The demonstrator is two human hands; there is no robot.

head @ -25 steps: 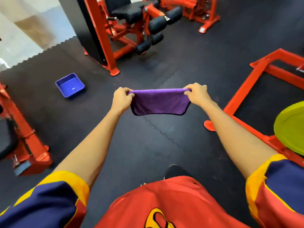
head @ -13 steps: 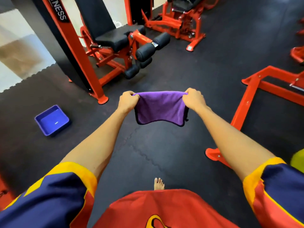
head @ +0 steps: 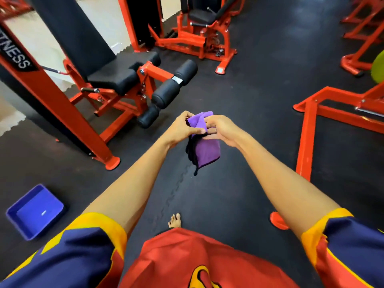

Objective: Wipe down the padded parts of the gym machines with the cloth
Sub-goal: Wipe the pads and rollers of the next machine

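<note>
Across the whole frame we have black floor mat (head: 249,96). Upper left: the leg machine (head: 68,113) in orange steel, next biggest. Its tall back pad (head: 72,32), seat pad (head: 116,73) and roller pads (head: 166,91) are all out of our reach for now. Right edge: an orange frame (head: 307,129). Lower left: blue tray (head: 34,212) on the floor.

Centre: purple cloth (head: 207,150), doubled over and hanging in the air below our hands, well apart from any pad. Left hand (head: 180,127) has its fingers curled round the cloth's top, thumb pressed across it. Right hand (head: 222,129) pinches the same bunch from the other side, close against the left. Bottom centre: our bare foot (head: 174,220).

Risks, as we judge them:
- The grip looks mid-fold, so a layer could slip, and the cloth could drop onto the floor mat and then carry grit to the pads.
- The dangling corner could snag on the bolts or the pin beside the seat pad.
- Bare toes could stub a steel foot if we step in without looking down.

Versus half a second ago, the cloth was stretched flat between hands held apart. Now the hands have met and it hangs folded. The machine sits larger and nearer, and the tray has slid toward the lower left corner.
</note>
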